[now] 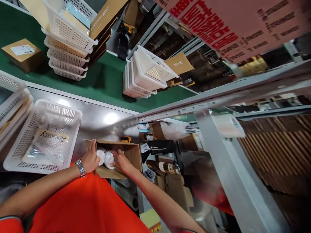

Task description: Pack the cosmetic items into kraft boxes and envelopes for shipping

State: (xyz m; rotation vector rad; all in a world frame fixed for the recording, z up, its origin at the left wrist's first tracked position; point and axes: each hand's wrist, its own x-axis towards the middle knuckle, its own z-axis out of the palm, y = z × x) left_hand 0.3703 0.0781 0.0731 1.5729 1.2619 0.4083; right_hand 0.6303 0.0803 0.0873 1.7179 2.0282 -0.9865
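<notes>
An open cardboard box (133,153) rests in front of my red top, at the edge of the metal bench. Two white, round, plastic-wrapped items (109,159) lie side by side inside it; their exact kind is unclear. My left hand (90,159), with a metal watch on the wrist, is closed over the left end of the box, its thumb side near the left item. Reaching in from the right, my right hand (120,161) has its fingers curled against the right-hand wrapped item. Those fingertips are partly hidden.
A white basket (77,129) of bubble-wrapped packs stands left on the metal bench (97,113). Beyond, stacked baskets (68,69) (145,76) and a sealed carton (23,56) sit on a green surface (104,84). A metal post (233,168) rises at right.
</notes>
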